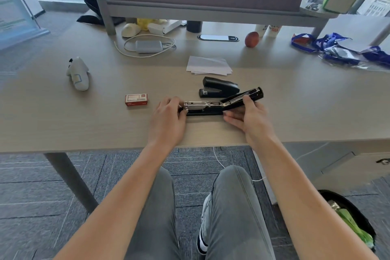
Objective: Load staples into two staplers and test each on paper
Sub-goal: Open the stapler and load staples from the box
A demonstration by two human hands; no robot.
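A black stapler (211, 106) lies on the desk near its front edge, swung wide open so its metal staple channel shows. My left hand (168, 115) grips the front end of the channel. My right hand (247, 114) holds the raised black lid at the right, thumb on top. A second black stapler (219, 87) stands closed just behind it. A small red and white staple box (136, 100) lies to the left. A thin stack of white paper (209, 65) rests farther back.
A white controller (78, 74) lies at the left, a grey charger with a white cable (147, 46) behind it. A red apple (251, 39), a phone (218, 37) and blue lanyards (337, 48) sit at the back. A bin (350, 217) stands on the floor at the right.
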